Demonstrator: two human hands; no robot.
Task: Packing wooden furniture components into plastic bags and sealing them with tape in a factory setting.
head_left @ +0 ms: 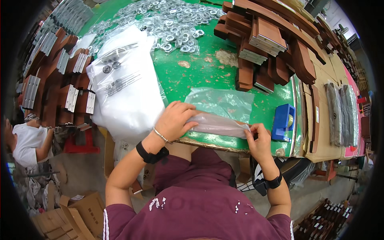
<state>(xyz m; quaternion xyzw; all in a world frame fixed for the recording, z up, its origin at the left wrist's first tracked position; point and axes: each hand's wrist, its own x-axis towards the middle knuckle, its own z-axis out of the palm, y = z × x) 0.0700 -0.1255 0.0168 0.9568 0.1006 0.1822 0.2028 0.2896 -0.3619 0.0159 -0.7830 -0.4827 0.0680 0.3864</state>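
A brown wooden piece in a clear plastic bag lies along the near edge of the green table. At its left end, my left hand grips it, with the fingers over the top and the thumb in front. My right hand pinches the plastic at the right end. A loose sheet of the clear film spreads flat on the table just beyond the piece. Close to my left hand lies a thick stack of clear printed plastic bags.
Many small bagged metal rings cover the far table. Brown wooden parts with metal strips are piled far right and left. A blue tape dispenser stands right. Another person is at far left. Cardboard boxes lie on the floor.
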